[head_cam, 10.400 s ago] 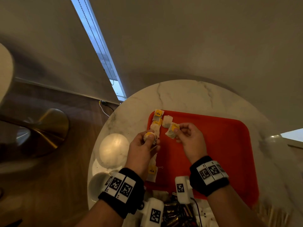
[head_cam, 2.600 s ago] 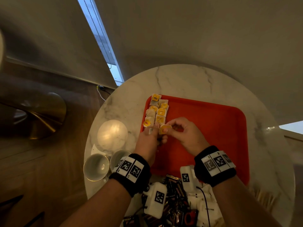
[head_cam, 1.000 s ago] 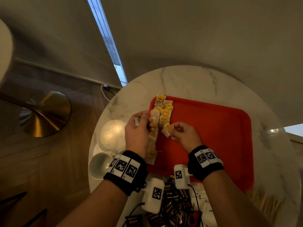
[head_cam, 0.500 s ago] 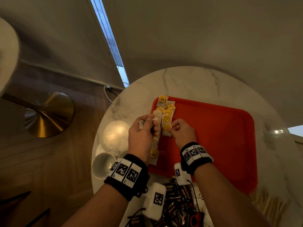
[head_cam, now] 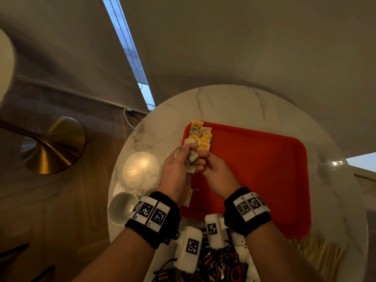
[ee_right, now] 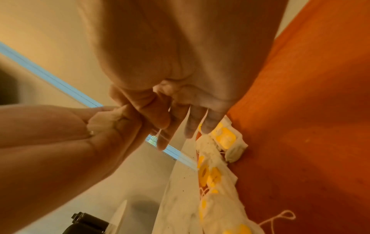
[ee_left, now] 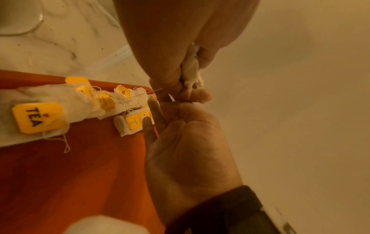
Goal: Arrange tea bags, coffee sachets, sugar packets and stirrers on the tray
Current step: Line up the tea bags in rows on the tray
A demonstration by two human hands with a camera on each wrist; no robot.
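Over the tray's (head_cam: 264, 169) left edge, we see the left hand (head_cam: 179, 171) clutching a bunch of tea bags (head_cam: 192, 159) while the right hand (head_cam: 215, 171) pinches one, beside the laid row (head_cam: 200, 137).

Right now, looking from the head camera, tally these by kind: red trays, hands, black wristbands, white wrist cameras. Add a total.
Red tray: 1
Hands: 2, left hand and right hand
Black wristbands: 2
White wrist cameras: 2
Total: 7
Tea bags bunched in the left hand: too crumpled to count.
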